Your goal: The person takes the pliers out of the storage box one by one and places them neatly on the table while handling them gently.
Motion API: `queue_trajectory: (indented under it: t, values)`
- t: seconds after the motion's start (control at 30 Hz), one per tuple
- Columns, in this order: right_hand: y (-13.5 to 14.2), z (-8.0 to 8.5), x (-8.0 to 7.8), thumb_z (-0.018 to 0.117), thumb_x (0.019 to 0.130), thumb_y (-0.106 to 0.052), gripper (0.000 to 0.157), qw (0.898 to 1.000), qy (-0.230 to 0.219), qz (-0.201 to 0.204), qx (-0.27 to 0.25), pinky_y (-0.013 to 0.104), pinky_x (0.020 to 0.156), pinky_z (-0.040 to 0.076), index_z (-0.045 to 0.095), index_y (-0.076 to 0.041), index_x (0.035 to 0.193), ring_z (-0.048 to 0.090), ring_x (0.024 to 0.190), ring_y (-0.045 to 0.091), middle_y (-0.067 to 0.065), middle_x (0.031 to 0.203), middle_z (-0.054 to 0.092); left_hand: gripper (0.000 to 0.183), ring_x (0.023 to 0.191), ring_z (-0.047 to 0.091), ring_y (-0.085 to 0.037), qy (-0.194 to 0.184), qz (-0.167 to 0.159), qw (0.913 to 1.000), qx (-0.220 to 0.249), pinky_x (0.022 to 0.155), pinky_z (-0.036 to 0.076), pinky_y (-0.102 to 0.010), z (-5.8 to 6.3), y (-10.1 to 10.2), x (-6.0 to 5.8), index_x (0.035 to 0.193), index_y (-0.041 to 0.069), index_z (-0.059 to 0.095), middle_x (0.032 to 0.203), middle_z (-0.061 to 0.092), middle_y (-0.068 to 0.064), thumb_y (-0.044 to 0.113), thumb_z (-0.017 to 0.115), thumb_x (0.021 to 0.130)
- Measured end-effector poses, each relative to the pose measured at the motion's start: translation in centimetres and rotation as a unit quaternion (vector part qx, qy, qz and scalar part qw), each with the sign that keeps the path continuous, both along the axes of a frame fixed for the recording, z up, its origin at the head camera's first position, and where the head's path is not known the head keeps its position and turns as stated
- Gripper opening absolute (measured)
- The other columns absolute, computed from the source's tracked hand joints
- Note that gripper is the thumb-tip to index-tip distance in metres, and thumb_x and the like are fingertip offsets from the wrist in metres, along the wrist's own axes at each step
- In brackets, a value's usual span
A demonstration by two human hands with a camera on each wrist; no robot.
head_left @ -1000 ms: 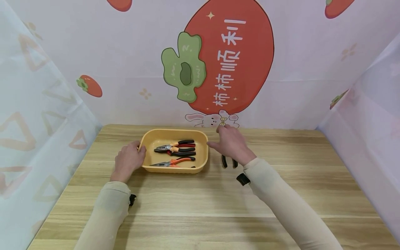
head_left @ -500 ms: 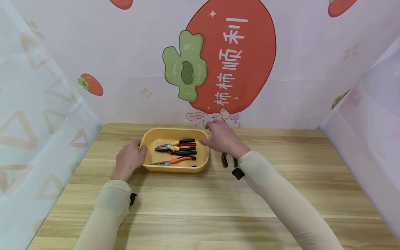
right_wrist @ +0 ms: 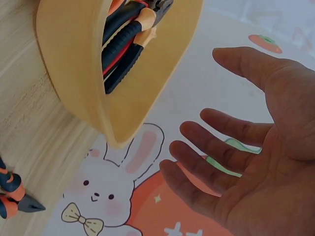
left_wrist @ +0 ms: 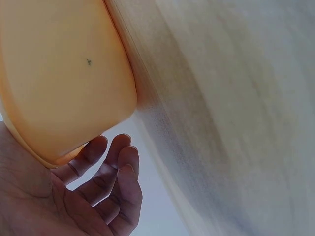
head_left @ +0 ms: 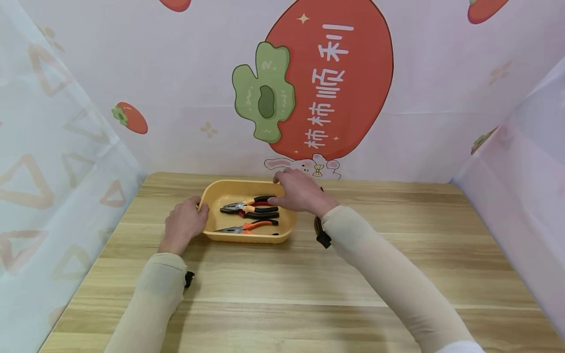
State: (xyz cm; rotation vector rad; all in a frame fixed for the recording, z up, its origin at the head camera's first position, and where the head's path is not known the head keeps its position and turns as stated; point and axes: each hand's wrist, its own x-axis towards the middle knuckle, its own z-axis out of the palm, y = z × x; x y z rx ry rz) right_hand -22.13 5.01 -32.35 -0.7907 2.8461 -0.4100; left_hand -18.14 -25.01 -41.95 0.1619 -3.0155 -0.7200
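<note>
My left hand [head_left: 183,223] holds the left end of a yellow plastic bin [head_left: 244,238], thumb at the rim; in the left wrist view its curled fingers [left_wrist: 129,189] lie along the outside of the end wall. My right hand [head_left: 301,192] hovers above the bin's right end, fingers spread and apart from the tools, as the right wrist view shows. Inside lie combination pliers [head_left: 236,207] with black grips, partly overlapping another pair, and long-nose pliers [head_left: 260,224] with orange-and-black handles, nearer the front wall. The right fingers partly cover the rear handles.
Another pair of pliers [right_wrist: 15,194] with dark and orange handles lies on the wooden table [head_left: 273,289] right of the bin, mostly hidden under my right forearm in the head view. A printed cloth backdrop [head_left: 185,147] rises behind the table.
My right hand has moved left, from beside the bin's right rim to over its inside, and its forearm now covers more of the loose pliers. My left hand stays on the bin.
</note>
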Motion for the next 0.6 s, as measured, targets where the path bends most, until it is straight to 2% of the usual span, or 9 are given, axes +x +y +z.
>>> queue_trajectory:
  t: [0.43, 0.6]
  values:
    - [-2.3, -1.3, -0.8, 0.075, 0.092, -0.042, 0.058, 0.999, -0.028, 0.036, 0.021, 0.041, 0.101, 0.045, 0.059, -0.008, 0.136, 0.055, 0.117, 0.026, 0.008, 0.13, 0.06, 0.039, 0.069, 0.06, -0.029, -0.01, 0.003, 0.9999, 0.012, 0.058, 0.044, -0.043, -0.1, 0.0, 0.0, 0.126, 0.003, 0.061, 0.086, 0.064, -0.015, 0.03, 0.043, 0.105]
    - [-2.9, -1.9, -1.0, 0.076, 0.091, -0.04, 0.06, 0.998, -0.041, 0.042, 0.023, 0.044, 0.106, 0.041, 0.057, -0.008, 0.138, 0.053, 0.119, 0.026, 0.007, 0.131, 0.058, 0.039, 0.071, 0.06, -0.03, -0.007, 0.002, 0.9999, 0.011, 0.059, 0.044, -0.045, -0.1, -0.1, 0.0, 0.126, 0.002, 0.061, 0.087, 0.065, -0.016, 0.03, 0.043, 0.105]
